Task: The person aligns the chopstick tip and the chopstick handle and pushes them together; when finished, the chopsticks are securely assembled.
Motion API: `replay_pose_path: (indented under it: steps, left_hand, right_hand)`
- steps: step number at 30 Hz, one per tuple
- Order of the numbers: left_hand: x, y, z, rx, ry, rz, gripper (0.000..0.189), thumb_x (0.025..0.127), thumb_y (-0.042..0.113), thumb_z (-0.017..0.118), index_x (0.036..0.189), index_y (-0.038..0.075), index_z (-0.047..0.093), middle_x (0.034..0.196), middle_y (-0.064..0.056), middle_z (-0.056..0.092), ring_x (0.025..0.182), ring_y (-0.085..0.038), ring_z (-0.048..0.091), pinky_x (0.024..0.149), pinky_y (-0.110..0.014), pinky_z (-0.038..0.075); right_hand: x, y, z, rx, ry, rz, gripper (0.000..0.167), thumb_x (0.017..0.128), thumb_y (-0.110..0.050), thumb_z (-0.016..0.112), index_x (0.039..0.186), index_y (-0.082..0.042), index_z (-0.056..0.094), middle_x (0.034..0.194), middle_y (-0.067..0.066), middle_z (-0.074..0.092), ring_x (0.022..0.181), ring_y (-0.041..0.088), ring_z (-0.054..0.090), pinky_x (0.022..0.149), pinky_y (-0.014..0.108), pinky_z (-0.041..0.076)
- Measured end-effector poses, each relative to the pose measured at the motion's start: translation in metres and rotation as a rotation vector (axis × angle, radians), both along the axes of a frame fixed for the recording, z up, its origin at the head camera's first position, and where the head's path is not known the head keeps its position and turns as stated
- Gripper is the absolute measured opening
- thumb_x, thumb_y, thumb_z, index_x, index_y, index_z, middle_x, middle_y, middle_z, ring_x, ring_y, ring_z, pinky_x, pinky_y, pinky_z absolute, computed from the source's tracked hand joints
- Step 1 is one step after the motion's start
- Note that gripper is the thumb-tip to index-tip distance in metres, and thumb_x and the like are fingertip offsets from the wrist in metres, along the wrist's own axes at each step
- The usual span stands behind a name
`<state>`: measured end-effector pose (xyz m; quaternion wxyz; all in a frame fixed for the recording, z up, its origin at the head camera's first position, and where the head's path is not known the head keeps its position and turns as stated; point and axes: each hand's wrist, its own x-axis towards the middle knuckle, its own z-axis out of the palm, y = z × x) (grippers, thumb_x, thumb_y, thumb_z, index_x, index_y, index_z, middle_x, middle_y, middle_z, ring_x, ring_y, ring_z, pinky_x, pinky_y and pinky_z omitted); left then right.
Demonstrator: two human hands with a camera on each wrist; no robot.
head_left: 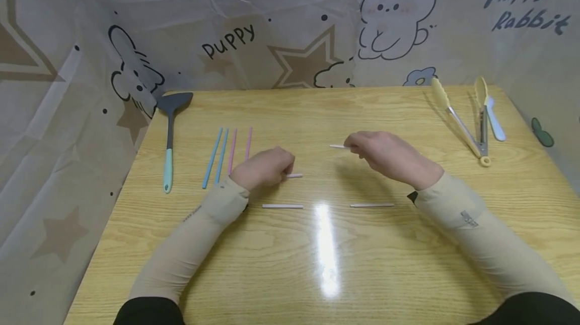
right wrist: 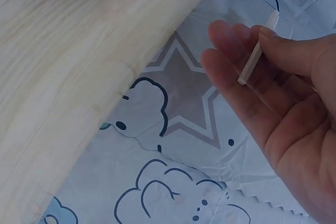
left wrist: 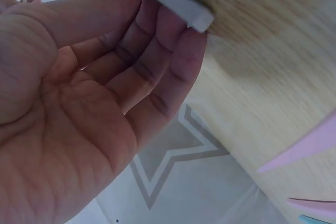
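My left hand [head_left: 263, 169] pinches a short white stick [head_left: 295, 176] between thumb and fingertips, close to the tabletop; the left wrist view shows its pale side [left wrist: 181, 4]. Farther back and to the right, my right hand [head_left: 391, 157] holds a second short white stick [right wrist: 257, 51] between thumb and fingers, raised off the table. Two similar white sticks lie flat nearer the front, one left [head_left: 282, 206] and one right [head_left: 371, 205]. Left of my left hand lie two long blue sticks [head_left: 212, 158] and two pink sticks [head_left: 233, 148], partly hidden by that hand.
A dark spatula [head_left: 169, 128] with a mint handle lies at the table's left edge. Toward the back right are spread tongs [head_left: 464, 128] with cream tips, beside a light blue utensil [head_left: 496, 121]. Patterned cloth [head_left: 290, 22] rises behind the wooden table [head_left: 272, 264].
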<state>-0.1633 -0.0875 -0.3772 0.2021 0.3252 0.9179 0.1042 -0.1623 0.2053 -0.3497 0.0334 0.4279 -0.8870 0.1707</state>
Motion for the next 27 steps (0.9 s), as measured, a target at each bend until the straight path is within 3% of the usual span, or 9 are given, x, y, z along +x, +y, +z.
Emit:
replay_pose_path:
  steps: [5,11,15,23,27]
  left_hand:
    - [0.002,0.0,0.0,0.024,0.019,-0.02,0.011,0.092,-0.005,0.062,0.092,0.005,0.059,0.089,-0.002,0.057,0.082,-0.017,0.054,0.074,-0.028,0.05]
    - [0.003,-0.002,0.009,0.119,0.07,-0.041,0.022,0.087,-0.016,0.053,0.089,0.006,0.052,0.076,-0.002,0.053,0.068,-0.015,0.047,0.06,-0.026,0.043]
    - [0.004,-0.002,0.019,0.151,0.18,-0.031,0.02,0.089,-0.014,0.055,0.091,0.006,0.053,0.074,-0.002,0.055,0.067,-0.015,0.048,0.058,-0.027,0.043]
    - [0.005,-0.001,0.049,0.181,0.355,0.077,0.015,0.092,0.0,0.068,0.104,0.008,0.068,0.09,-0.004,0.071,0.082,-0.019,0.065,0.066,-0.035,0.052]
    - [0.005,0.0,0.063,0.205,0.468,0.085,0.015,0.092,0.007,0.07,0.106,0.013,0.071,0.093,-0.001,0.072,0.078,-0.018,0.065,0.058,-0.034,0.051]
  right_hand:
    - [-0.001,0.001,0.003,-0.009,0.006,-0.003,0.02,0.091,0.009,0.064,0.107,-0.003,0.067,0.094,0.005,0.068,0.076,0.014,0.064,0.065,0.031,0.054]
    - [-0.002,0.002,0.007,-0.026,0.031,0.003,0.018,0.091,0.007,0.064,0.106,-0.003,0.066,0.092,0.005,0.068,0.075,0.015,0.064,0.064,0.032,0.054]
    - [-0.003,0.0,0.012,-0.046,0.046,0.004,0.015,0.094,0.005,0.063,0.105,-0.004,0.065,0.089,0.003,0.067,0.072,0.014,0.063,0.062,0.033,0.054]
    - [-0.006,-0.012,0.027,-0.058,0.049,0.006,0.013,0.096,0.003,0.06,0.106,-0.005,0.065,0.088,0.003,0.067,0.07,0.013,0.061,0.06,0.031,0.052]
    - [-0.008,-0.019,0.034,-0.058,0.068,0.013,0.016,0.095,0.005,0.061,0.106,-0.004,0.066,0.09,0.005,0.067,0.072,0.015,0.062,0.062,0.033,0.053]
